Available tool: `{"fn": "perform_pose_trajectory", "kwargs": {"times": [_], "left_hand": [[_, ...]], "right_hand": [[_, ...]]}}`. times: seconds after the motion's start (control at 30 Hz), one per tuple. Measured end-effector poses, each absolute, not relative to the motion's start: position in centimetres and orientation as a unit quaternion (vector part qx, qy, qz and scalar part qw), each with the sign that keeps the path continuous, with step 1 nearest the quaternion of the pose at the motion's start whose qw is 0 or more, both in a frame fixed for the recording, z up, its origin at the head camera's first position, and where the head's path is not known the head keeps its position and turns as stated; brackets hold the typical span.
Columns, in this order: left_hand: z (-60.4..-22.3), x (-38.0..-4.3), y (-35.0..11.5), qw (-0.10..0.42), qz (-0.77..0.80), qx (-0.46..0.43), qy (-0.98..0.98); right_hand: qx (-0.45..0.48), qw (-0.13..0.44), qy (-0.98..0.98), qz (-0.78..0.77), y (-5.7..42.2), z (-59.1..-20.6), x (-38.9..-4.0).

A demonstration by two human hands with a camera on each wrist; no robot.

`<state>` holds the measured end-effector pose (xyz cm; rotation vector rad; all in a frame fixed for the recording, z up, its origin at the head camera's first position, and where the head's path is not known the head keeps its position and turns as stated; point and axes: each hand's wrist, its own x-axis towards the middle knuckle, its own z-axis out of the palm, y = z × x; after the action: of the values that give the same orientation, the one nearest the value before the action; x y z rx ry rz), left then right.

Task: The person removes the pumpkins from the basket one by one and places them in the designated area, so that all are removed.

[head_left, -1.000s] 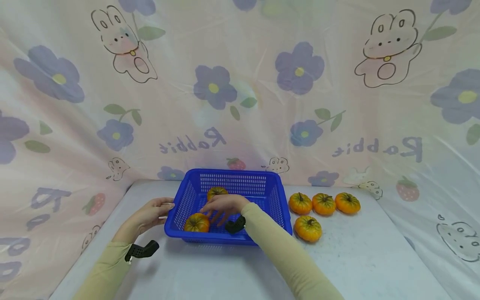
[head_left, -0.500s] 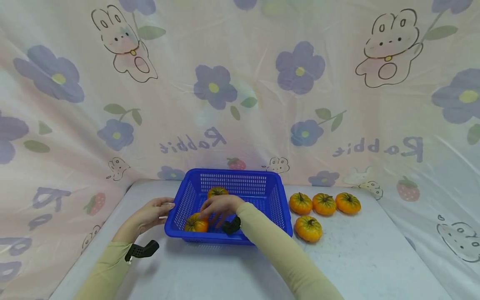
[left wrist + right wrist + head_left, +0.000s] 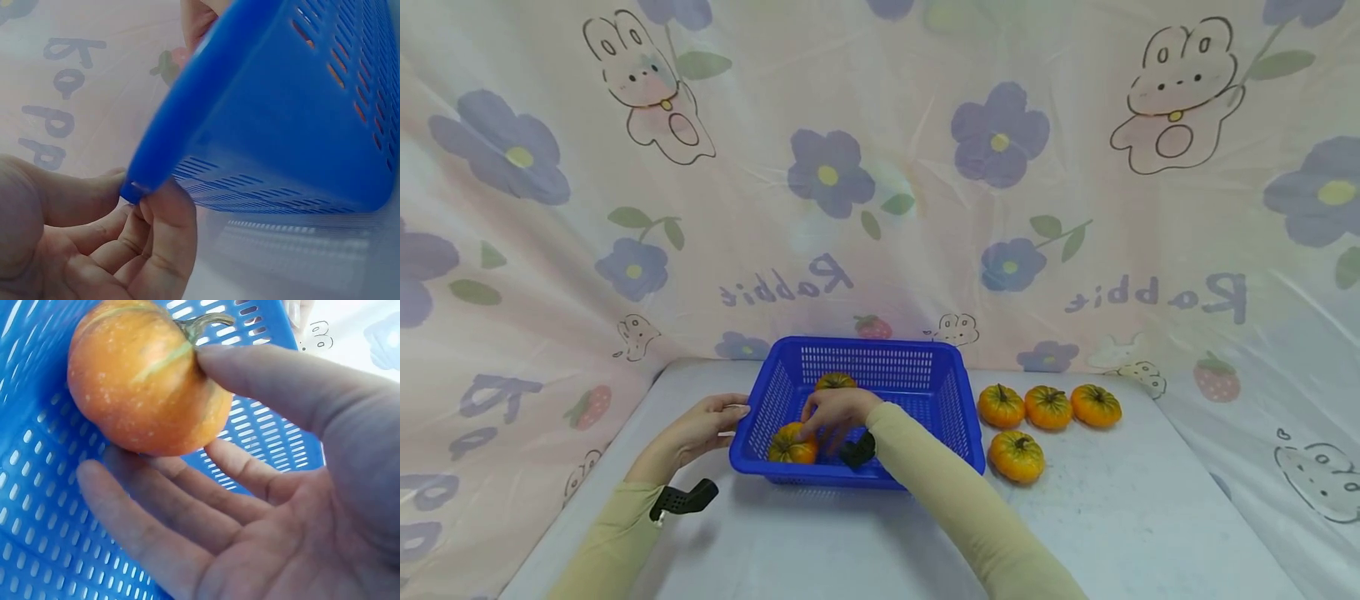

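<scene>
A small orange pumpkin [image 3: 792, 445] with green streaks sits at the near left corner inside the blue plastic basket [image 3: 857, 477]. My right hand [image 3: 838, 410] reaches into the basket and holds this pumpkin. In the right wrist view, the thumb presses beside the stem of the pumpkin [image 3: 144, 381] while fingertips [image 3: 219, 450] meet its underside; the little finger stretches out apart from it. At the basket's left side, my left hand [image 3: 700, 429] pinches the rim between thumb and fingers, as the left wrist view shows at the rim [image 3: 181, 112].
Another pumpkin [image 3: 835, 382] lies farther back in the basket, partly hidden by the right hand. To the right of the basket, several pumpkins [image 3: 1048, 409] stand on the white table [image 3: 1150, 517]. A patterned curtain [image 3: 910, 250] hangs close behind.
My right hand has shifted slightly left, and its thumb and fingers have closed in on the near pumpkin, which has tilted a little. The left hand and basket have stayed put.
</scene>
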<state>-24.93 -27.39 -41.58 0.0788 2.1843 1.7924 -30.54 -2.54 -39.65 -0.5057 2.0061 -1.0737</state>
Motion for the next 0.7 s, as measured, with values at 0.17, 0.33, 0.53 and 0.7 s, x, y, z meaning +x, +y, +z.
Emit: {"fn": "perform_pose_trajectory", "kwargs": {"times": [0.17, 0.33, 0.53, 0.7], "left_hand": [[-41.51, -24.90, -27.40, 0.157, 0.625, 0.023, 0.765], [-41.49, -24.91, -27.46, 0.157, 0.626, 0.019, 0.764], [-41.56, -24.93, -27.46, 0.162, 0.630, 0.028, 0.759], [-41.52, -24.90, -27.49, 0.162, 0.631, 0.031, 0.758]], "right_hand": [[-0.204, 0.389, 0.794, -0.419, -2.76, -39.71, -30.50], [-0.214, 0.403, 0.785, -0.420, -2.89, -39.69, -30.55], [-0.216, 0.413, 0.777, -0.424, -2.85, -39.74, -30.54], [-0.223, 0.408, 0.779, -0.420, -2.76, -39.72, -30.56]]}}
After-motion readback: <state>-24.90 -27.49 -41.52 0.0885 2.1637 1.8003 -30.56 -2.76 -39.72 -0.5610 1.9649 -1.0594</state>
